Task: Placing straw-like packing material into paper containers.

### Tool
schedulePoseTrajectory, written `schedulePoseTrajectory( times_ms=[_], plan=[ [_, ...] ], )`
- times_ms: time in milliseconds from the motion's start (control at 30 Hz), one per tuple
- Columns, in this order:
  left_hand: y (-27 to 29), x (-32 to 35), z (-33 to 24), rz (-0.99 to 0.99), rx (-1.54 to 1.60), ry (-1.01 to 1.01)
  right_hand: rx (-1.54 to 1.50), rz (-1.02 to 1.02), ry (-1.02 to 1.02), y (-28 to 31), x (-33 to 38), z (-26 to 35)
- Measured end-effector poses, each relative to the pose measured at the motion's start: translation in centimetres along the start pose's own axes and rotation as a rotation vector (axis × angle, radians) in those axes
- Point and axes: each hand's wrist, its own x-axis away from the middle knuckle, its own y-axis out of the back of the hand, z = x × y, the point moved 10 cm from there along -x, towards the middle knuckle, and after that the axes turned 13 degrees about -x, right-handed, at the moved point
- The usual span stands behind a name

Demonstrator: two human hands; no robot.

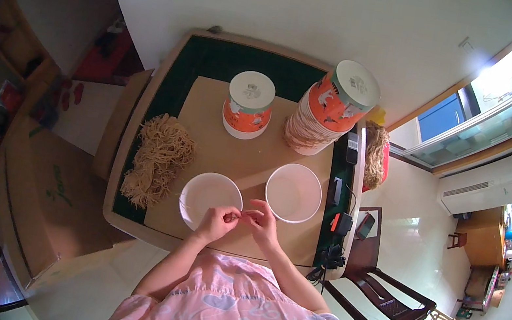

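Observation:
My left hand [219,223] and my right hand [261,224] meet over the near edge of the table, fingertips almost touching. Both are closed in a pinch; whatever lies between the fingers is too small to make out. Just beyond my left hand stands a white paper bucket [201,193], mouth up, its near right rim partly covered by the hand. A second white bucket [294,193], also mouth up, is beyond my right hand. To the left lies a loose bundle of beige paper cords [160,157].
An upturned orange bucket [247,116] stands at the back middle. Right of it leans a tall stack of upturned buckets [323,118]. Chargers and cables [340,224] line the table's right edge. A dark chair [381,298] is to the right, a cardboard box [62,197] to the left.

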Motion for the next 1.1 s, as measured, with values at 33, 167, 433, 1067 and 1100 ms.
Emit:
schedulePoseTrajectory(
  times_ms=[33, 167, 433, 1067, 1100],
  plan=[
    [0.1, 0.0, 0.0, 0.001, 0.0, 0.0, 0.0, -0.001, 0.0, 0.1, 0.0, 0.1],
    [-0.2, 0.1, 1.1, 0.022, 0.05, 0.057, 0.214, 0.091, 0.061, -1.2, 0.2, 1.2],
    [0.1, 0.1, 1.8, 0.012, 0.044, 0.088, 0.333, 0.009, 0.125, -0.7, -0.2, 1.4],
    [1.6, 0.8, -0.4, -0.175, -0.075, 0.009, 0.279, 0.018, 0.03, -0.1, -0.9, 0.3],
    [1.7, 0.9, -0.4, -0.181, -0.085, 0.019, 0.27, 0.007, 0.023, 0.0, -0.9, 0.3]
  ],
)
